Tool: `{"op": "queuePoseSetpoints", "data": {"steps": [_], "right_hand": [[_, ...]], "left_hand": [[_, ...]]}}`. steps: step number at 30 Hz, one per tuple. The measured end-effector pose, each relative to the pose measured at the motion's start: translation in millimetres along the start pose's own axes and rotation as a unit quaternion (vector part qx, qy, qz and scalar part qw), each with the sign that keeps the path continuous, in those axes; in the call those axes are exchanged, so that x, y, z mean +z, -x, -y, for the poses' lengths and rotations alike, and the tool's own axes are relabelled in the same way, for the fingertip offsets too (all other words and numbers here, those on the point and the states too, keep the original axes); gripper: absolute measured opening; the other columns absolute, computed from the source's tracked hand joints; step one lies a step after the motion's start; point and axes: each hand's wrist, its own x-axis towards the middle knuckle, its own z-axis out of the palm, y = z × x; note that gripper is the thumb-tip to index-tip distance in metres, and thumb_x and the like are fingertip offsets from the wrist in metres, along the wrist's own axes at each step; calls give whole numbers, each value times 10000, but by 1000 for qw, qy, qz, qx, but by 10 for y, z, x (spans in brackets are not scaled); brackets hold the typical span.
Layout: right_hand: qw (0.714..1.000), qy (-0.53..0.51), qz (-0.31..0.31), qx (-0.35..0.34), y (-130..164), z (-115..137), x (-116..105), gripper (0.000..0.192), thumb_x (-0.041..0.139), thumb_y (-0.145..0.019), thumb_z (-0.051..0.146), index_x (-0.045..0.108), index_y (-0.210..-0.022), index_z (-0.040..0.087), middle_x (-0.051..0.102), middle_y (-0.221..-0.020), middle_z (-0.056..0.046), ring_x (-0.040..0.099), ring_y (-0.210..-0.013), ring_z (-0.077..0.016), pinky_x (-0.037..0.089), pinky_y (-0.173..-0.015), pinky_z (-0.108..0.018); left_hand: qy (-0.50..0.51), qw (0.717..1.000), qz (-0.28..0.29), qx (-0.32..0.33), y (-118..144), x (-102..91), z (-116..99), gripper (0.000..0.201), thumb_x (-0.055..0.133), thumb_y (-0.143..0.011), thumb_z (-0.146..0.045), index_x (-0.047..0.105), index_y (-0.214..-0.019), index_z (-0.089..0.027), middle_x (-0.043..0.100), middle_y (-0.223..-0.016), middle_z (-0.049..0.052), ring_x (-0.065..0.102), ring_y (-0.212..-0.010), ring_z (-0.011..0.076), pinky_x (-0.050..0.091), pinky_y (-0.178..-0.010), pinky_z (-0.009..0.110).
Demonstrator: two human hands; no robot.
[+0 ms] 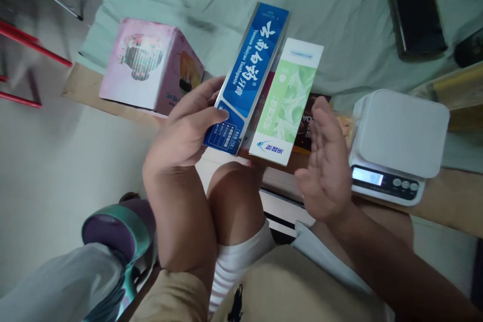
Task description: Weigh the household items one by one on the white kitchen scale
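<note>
Clamping my left hand (184,131) around the blue toothpaste box (247,78), I'm holding it up beside the green box (286,103) over the bed edge; my right hand (326,161) is hovering open, ready to steady them.

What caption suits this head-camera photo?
Left hand holds blue toothpaste box beside green box; right hand open near scale.

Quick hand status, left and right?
Left hand: shut on the blue rectangular cardboard toothpaste box.
Right hand: open, flat, empty, beside the green-and-white cardboard box.
</note>
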Motion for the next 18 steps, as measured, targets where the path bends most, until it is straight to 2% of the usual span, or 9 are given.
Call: {"op": "queuePoseSetpoints", "data": {"steps": [4, 9, 15, 18], "right_hand": [[998, 42, -17, -49, -94, 103, 146, 808, 598, -972, 397, 295, -1699, 216, 277, -1815, -159, 302, -1702, -399, 327, -1380, -675], [992, 113, -47, -39, -19, 101, 283, 775, 591, -960, 306, 314, -1676, 202, 312, -1788, -204, 333, -1692, -384, 355, -1359, -671], [991, 121, -26, -53, 28, 43, 300, 746, 547, -1007, 331, 277, -1693, 210, 352, -1766, -209, 437, -1643, -341, 431, -1334, -599], [993, 105, -12, -43, 32, 35, 270, 765, 576, -1004, 336, 277, -1701, 233, 365, -1766, -195, 450, -1635, -345, 430, -1342, -588]], "left_hand": [[-18, 1000, 6, -16, -32, 16, 39, 564, 755, -687, -249, 732, -1250, -213, 826, -1098, 76, 732, -1208, 395, 604, -758, 391], [30, 999, 7, -33, -124, 45, 109, 581, 715, -647, -293, 701, -1218, -186, 808, -1121, 100, 720, -1234, 418, 649, -847, 449], [20, 999, 4, -29, -198, 102, 164, 517, 517, -720, -260, 674, -1197, -141, 720, -981, 80, 744, -1241, 361, 625, -976, 463], [30, 1000, -2, -7, -226, 129, 169, 402, 505, -702, -236, 671, -1054, -139, 673, -910, 74, 763, -1157, 331, 626, -947, 459]]}}
